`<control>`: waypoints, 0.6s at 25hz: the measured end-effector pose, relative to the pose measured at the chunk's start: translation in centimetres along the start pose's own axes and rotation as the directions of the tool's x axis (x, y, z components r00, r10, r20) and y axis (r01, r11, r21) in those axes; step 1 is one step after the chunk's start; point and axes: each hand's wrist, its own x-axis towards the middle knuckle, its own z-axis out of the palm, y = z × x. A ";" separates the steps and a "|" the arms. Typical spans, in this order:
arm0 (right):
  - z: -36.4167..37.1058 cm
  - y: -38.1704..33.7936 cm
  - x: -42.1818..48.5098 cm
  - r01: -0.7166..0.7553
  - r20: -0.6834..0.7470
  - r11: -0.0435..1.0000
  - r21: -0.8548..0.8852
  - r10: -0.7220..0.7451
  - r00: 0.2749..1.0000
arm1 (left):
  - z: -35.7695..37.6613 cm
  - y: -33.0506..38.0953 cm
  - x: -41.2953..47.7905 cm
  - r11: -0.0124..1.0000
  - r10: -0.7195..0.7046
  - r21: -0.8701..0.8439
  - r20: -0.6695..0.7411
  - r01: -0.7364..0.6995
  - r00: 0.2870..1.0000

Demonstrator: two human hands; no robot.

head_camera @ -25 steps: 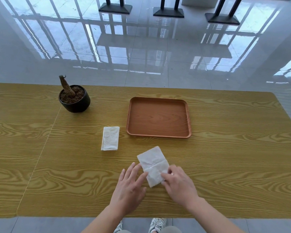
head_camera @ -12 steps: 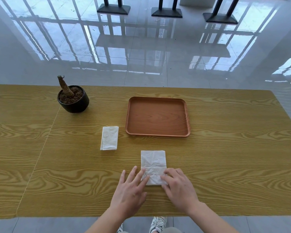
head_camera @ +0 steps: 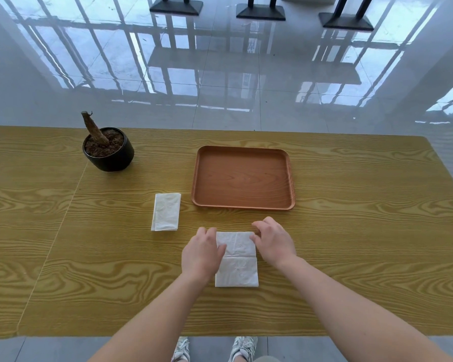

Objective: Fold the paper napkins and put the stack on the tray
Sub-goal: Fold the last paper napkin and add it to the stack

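Head view, left to right, all placed off the tray.

Black plant pot (head_camera: 107, 150) with a bare stump in soil: well left of the tray, level with its far edge.

Folded napkin (head_camera: 166, 212): narrow white stack flat on the table (head_camera: 364, 231), just beside the tray's near-left corner, not touching it.

Left hand (head_camera: 203, 253): in front of the tray's near edge, toward its left side. Fingers curled tight at the far-left corner of the flat napkin (head_camera: 237, 259), thumb lying on top of the paper, so it pinches that corner.

Flat napkin: white rectangle in front of the tray, apart from its near edge, long side running toward the person. One crease runs across its middle. Near half lies flat on the wood.

Right hand (head_camera: 272, 241): in front of the tray's near edge, right of the napkin. Fingers curled narrow over the far-right corner, thumb on the paper; it pinches that corner.

Shoes (head_camera: 242, 347) show below the table's near edge.
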 end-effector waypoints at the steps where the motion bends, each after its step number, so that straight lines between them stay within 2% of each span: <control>1: 0.1 0.1 0.1 0.011 0.002 1.000 -0.011 -0.011 1.000 | -0.1 0.2 0.8 1.000 -0.013 0.021 0.023 0.012 1.000; 5: 0.3 0.4 0.2 0.046 0.018 0.998 -0.032 -0.045 0.999 | 0.2 0.3 2.3 1.000 -0.013 0.011 0.094 0.012 0.995; 11: 0.2 0.5 0.4 0.078 0.053 0.997 -0.014 -0.077 0.996 | 0.7 0.3 2.7 0.988 -0.037 -0.147 0.091 0.050 0.995; 15: 0.1 0.5 0.1 0.101 -0.001 0.992 0.070 -0.102 0.995 | 0.6 0.5 2.9 0.979 -0.066 -0.185 0.113 0.087 0.991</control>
